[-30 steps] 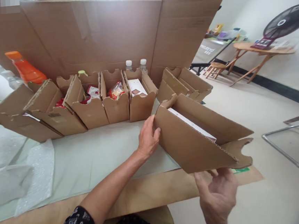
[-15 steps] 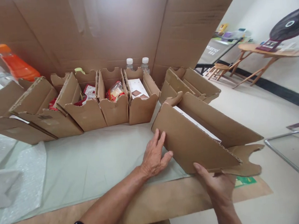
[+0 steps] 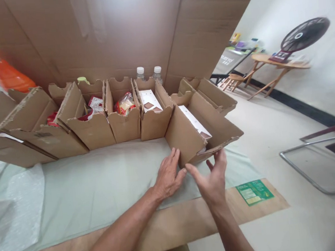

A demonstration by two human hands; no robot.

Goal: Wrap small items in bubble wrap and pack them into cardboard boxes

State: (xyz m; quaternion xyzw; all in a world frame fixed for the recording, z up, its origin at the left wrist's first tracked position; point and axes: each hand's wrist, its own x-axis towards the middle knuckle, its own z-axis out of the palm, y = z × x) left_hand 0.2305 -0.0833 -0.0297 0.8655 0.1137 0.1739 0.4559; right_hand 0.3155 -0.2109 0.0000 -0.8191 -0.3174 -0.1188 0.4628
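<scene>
A cardboard bin (image 3: 183, 136) with an open top stands at the right end of a row, its front turned to the right. Inside lies a white box (image 3: 195, 122) with brown squares on it. My left hand (image 3: 167, 176) is open, its fingertips at the lower part of the bin's left side. At the bin's front is my right hand (image 3: 211, 178), thumb by the lower near corner and fingers up near the front lip, spread apart. Left of this bin, another cardboard bin (image 3: 156, 125) holds a similar white box (image 3: 150, 101).
More bins hold red packets (image 3: 124, 104). Behind them stand an orange bottle (image 3: 7, 73), white-capped bottles (image 3: 140, 72) and a tall cardboard panel (image 3: 135, 30). Bubble wrap (image 3: 23, 216) lies at left, a green card (image 3: 254, 192) at the table's right edge. A metal-framed chair (image 3: 301, 176) stands at right.
The bin has moved left and back, up against the row. My right hand has gone with it, shifting from under its front to the front face. The left hand remains beside it.
</scene>
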